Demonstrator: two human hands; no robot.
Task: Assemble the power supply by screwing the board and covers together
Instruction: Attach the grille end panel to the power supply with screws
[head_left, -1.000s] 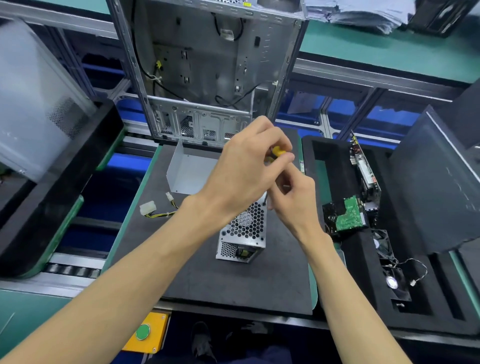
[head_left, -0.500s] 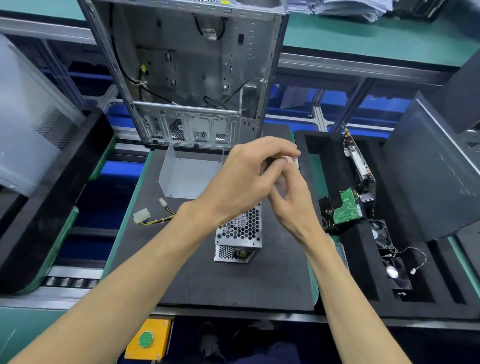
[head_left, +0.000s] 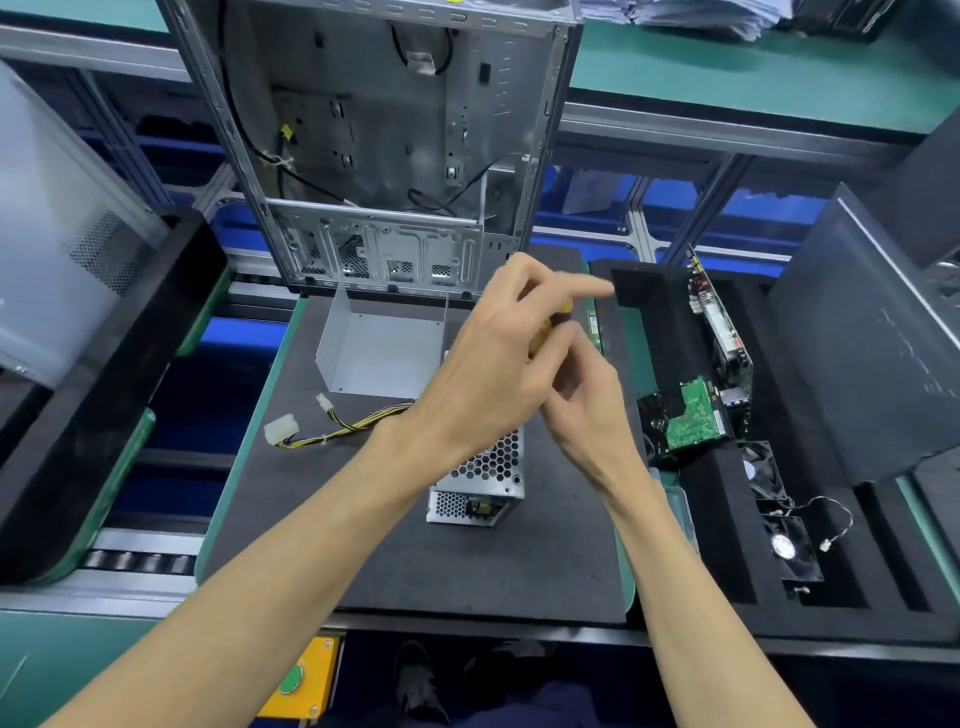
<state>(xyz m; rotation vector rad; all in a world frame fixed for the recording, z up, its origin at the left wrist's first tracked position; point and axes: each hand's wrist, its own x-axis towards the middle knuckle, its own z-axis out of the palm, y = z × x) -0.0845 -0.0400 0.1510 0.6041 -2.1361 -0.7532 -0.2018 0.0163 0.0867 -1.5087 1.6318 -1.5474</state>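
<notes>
A person's two bare hands meet above a dark foam mat (head_left: 363, 545) on a green bench (head_left: 779, 73). The left hand (head_left: 493, 374) curls around a yellow-handled screwdriver (head_left: 543, 332), with its forefinger stretched out toward the right. The right hand (head_left: 587, 410) comes up from below, its fingers bent and touching the same tool; how firmly it grips cannot be told.

Directly beneath the hands sits the power supply (head_left: 480, 483), a small metal box with honeycomb vent holes, resting on the mat. Yellow and black cables (head_left: 343, 428) trail from it to the left and end in white connectors. Behind it stands a bent grey metal cover (head_left: 379, 353), open toward the viewer. Farther back is an open computer case (head_left: 374, 140). To the right, a black foam tray (head_left: 727, 545) holds a green circuit board (head_left: 693, 415) and small fans (head_left: 789, 545).
</notes>
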